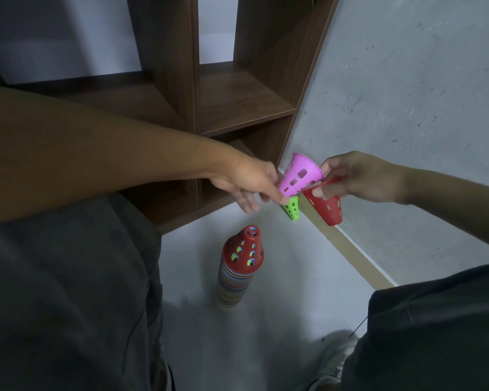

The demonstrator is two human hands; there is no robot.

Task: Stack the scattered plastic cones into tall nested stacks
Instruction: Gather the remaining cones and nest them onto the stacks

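1. Cones are mostly gathered, I judge: the tall nested stack (239, 270) stands on the floor (288, 277) near my legs, topped by a red cone with many striped rims below it.
2. The wooden shelf unit (223, 88) at the far left shows only bare compartments; I see no cones in it.
3. My left hand (247, 183) pinches the narrow end of a pink cone (299, 176) with its fingertips, the other fingers loosely spread.
4. My right hand (359, 176) grips the rim of a loose red cone (326, 206), and also touches the pink one's wide rim.
5. One green cone (292, 208) lies on the floor by the far wall, still to collect. So three cones are left to add.
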